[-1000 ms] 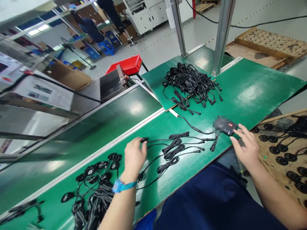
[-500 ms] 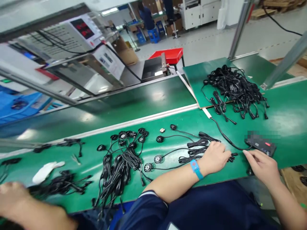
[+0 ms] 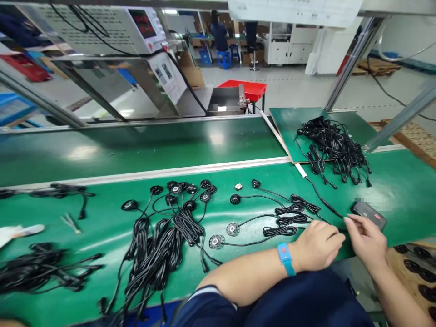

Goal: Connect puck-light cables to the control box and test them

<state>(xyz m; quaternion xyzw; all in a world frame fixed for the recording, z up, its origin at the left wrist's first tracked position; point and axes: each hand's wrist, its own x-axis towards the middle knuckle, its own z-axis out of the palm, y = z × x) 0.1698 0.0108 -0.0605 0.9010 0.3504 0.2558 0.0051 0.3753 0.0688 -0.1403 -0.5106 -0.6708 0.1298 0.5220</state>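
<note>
My left hand [image 3: 320, 244], with a blue wrist strap [image 3: 285, 259], is closed at the plug ends of several coiled black cables [image 3: 289, 220]. Whatever lies inside its fingers is hidden, though a cable runs toward it. Just right of it, my right hand [image 3: 368, 238] pinches the end of a black lead [image 3: 320, 194] that comes from a white sleeve. Beyond the right hand lies a small black box [image 3: 369, 214] with a red mark. Round black heads [image 3: 215, 241] on the coiled cables point left across the green bench.
A large heap of black cables [image 3: 332, 143] lies on a green board at the back right. More bundled cables [image 3: 163, 245] lie left of my forearm, others [image 3: 44, 268] farther left. A metal post [image 3: 354, 63] rises behind the board. Round black parts [image 3: 413, 268] sit at lower right.
The view has levelled and shifted, and another person's hand at far left is almost out of frame. My left hand has moved slightly lower, its fingers curled; the right still pinches the lead.
</note>
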